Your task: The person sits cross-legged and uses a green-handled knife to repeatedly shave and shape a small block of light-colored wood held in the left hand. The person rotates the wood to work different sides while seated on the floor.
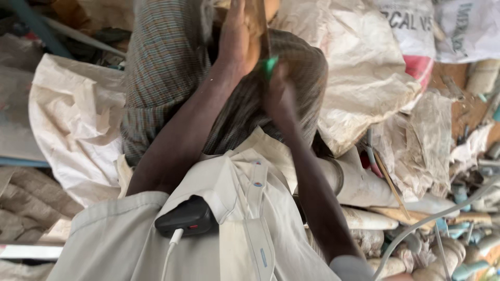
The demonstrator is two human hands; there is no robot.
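Observation:
My left hand point(235, 39) reaches forward at the top middle and grips a flat brown piece point(258, 23), maybe wood, that runs out of the top of the frame. Just below and to its right is my right hand point(280, 96), blurred by motion and closed round a thing with a bright green end point(269, 66) that touches the brown piece's lower edge. What that green thing is cannot be told. Both forearms stretch out from my pale shirt point(229, 218) over a checked cloth point(166, 57) on my lap.
Crumpled white woven sacks point(364, 78) lie around me, with another sack point(73, 125) at the left. White and grey pipes and blue fittings point(458, 244) are heaped at the lower right. A black device point(187, 217) with a white cable sits in my shirt pocket.

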